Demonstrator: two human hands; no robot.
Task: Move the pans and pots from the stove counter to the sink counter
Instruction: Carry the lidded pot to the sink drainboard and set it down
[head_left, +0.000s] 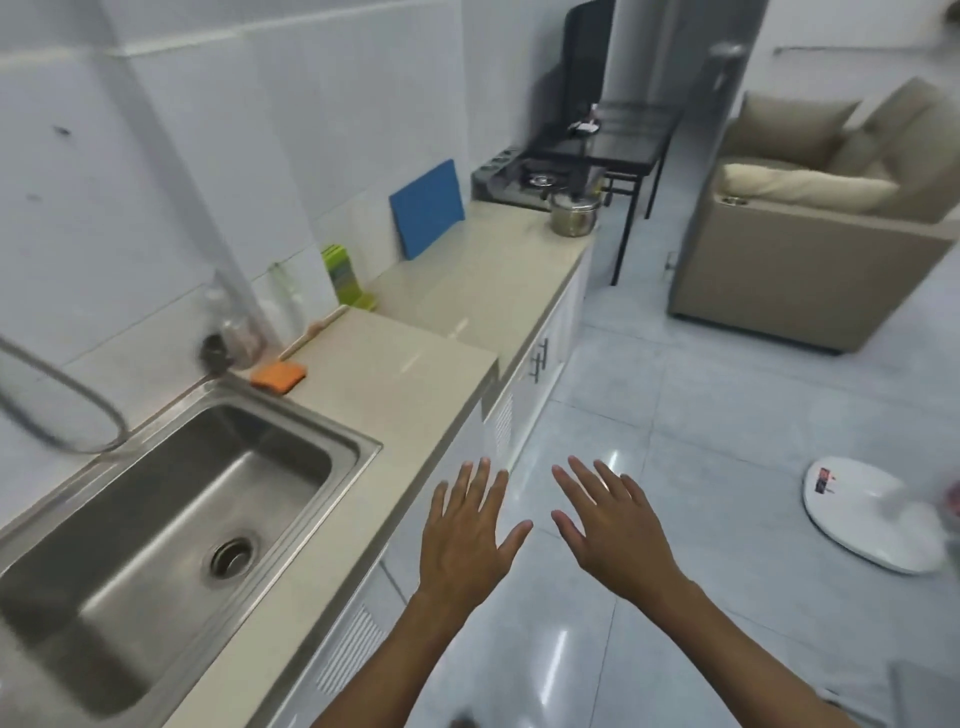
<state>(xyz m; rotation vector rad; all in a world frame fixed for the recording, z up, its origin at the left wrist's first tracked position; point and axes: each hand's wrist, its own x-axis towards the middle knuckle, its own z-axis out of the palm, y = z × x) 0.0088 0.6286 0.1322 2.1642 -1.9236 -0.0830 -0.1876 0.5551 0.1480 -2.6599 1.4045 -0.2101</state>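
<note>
A small steel pot (573, 214) with a lid stands at the far end of the beige stove counter (483, 270), next to the gas stove (524, 182). The raised sink counter (384, 374) with its steel sink (171, 499) lies at the near left. My left hand (465, 535) and my right hand (613, 525) are both held flat in front of me, fingers spread, holding nothing, over the floor beside the sink counter's edge. The pot is far beyond both hands.
A blue cutting board (427, 208) leans on the wall, a green knife block (345, 275) stands beside it, and an orange sponge (279, 375) lies behind the sink. A black table (613, 140) follows the stove. A beige armchair (810, 218) and a white round device (867, 512) stand on the tiled floor at right.
</note>
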